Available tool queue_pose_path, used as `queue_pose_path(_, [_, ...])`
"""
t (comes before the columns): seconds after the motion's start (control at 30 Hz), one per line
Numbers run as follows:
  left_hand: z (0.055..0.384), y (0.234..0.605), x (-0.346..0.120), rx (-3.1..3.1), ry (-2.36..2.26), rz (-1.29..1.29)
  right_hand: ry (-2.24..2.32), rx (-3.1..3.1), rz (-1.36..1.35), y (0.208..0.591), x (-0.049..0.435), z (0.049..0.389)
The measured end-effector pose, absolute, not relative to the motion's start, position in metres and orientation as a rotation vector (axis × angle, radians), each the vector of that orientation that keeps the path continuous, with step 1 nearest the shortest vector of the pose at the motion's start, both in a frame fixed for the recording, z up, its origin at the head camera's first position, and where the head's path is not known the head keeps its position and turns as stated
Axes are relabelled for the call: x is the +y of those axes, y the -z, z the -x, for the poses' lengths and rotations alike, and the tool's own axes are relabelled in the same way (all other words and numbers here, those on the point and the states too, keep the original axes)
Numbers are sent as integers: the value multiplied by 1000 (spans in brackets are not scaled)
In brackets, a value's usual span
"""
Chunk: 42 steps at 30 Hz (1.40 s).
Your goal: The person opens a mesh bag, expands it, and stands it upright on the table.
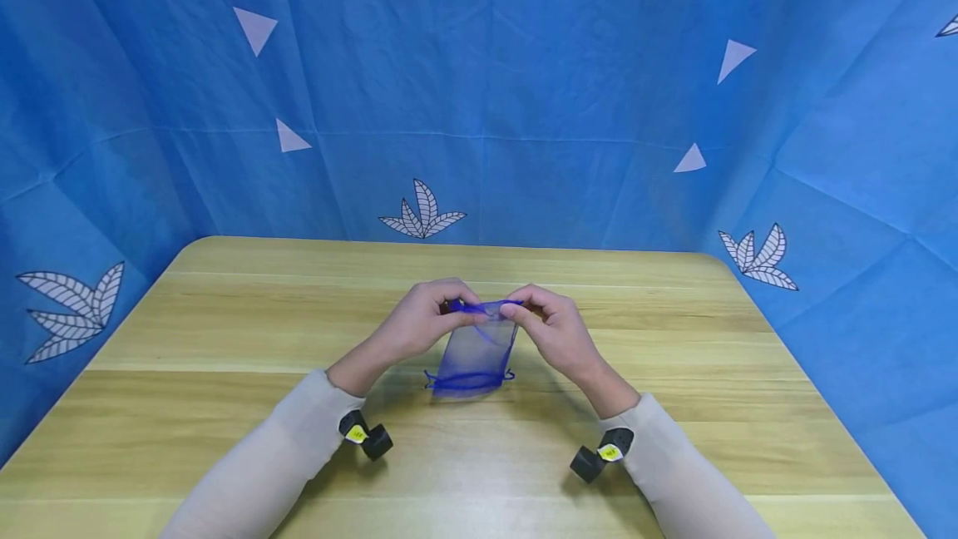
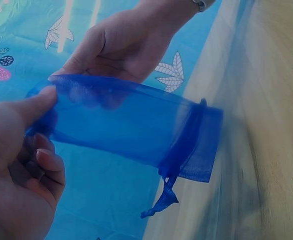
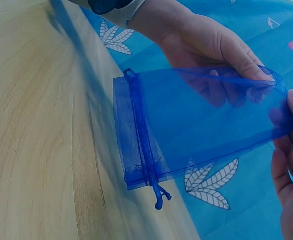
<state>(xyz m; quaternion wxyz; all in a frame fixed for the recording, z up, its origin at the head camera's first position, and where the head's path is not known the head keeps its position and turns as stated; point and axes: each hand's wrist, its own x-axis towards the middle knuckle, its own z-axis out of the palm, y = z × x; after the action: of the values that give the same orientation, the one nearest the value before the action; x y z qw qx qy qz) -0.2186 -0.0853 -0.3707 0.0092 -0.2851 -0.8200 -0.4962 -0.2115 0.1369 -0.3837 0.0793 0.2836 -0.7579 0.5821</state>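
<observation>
A sheer blue drawstring pouch (image 1: pixel 473 356) hangs between both hands over the middle of the table. My left hand (image 1: pixel 430 318) pinches one corner of its upper end, thumb in front. The opposite corner is pinched by my right hand (image 1: pixel 554 329) in the same way. The gathered drawstring band sits near the lower end, with small ribbon ends sticking out at its sides. In the left wrist view the pouch (image 2: pixel 121 120) looks flat, and fingers show through its mesh. Nothing can be made out inside the pouch (image 3: pixel 196 115) in the right wrist view.
The light wooden table (image 1: pixel 224 314) spreads around both arms. Blue cloth (image 1: pixel 584 90) printed with leaves and triangles hangs behind it and at both sides. A small black camera (image 1: pixel 367 437) is strapped to the left wrist, and another black camera (image 1: pixel 599 456) to the right.
</observation>
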Motion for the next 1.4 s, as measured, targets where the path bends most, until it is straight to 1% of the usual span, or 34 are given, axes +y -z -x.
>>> queue_pose_path(0.47, [219, 374, -83, -2577, 1582, 931, -1739, -2263, -942, 385, 136, 211])
queue_pose_path(0.63, [218, 374, -82, -2513, 1561, 949, -1722, -2263, -934, 386, 137, 212])
queue_pose_path(1.4, [217, 372, -82, -2480, 1480, 889, -1666, -2253, -866, 387, 136, 213])
